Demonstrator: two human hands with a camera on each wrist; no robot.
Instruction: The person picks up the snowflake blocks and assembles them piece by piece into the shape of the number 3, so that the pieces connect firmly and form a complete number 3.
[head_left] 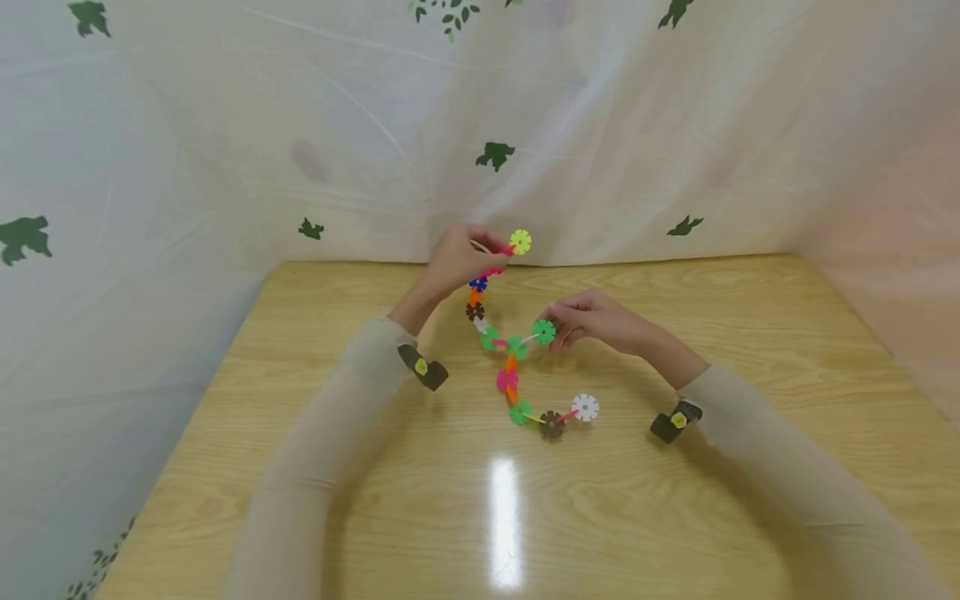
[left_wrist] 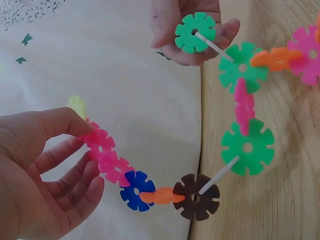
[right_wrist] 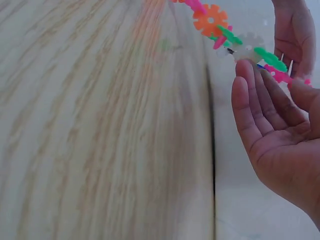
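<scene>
A chain of slotted, flower-shaped plastic discs curves through the middle of the head view. Near its far end, my left hand (head_left: 461, 257) pinches a pink disc (left_wrist: 100, 145) between thumb and fingers; a yellow disc (head_left: 521, 242) sticks out past the fingertips. Blue (left_wrist: 136, 191), orange and brown (left_wrist: 196, 197) discs follow below. My right hand (head_left: 611, 323) is beside a green disc (head_left: 543, 332) on a short side branch, its fingers loosely bent and thumb apart in the right wrist view. Whether those fingertips touch the disc is unclear. The chain's near end carries a white disc (head_left: 585, 407).
Under the hands lies a wooden table (head_left: 360, 508) with a bright light reflection near its front. A pale curtain (head_left: 360, 150) with green leaf-like prints rises behind its far edge. Both wrists wear dark straps with small cameras (head_left: 423, 367).
</scene>
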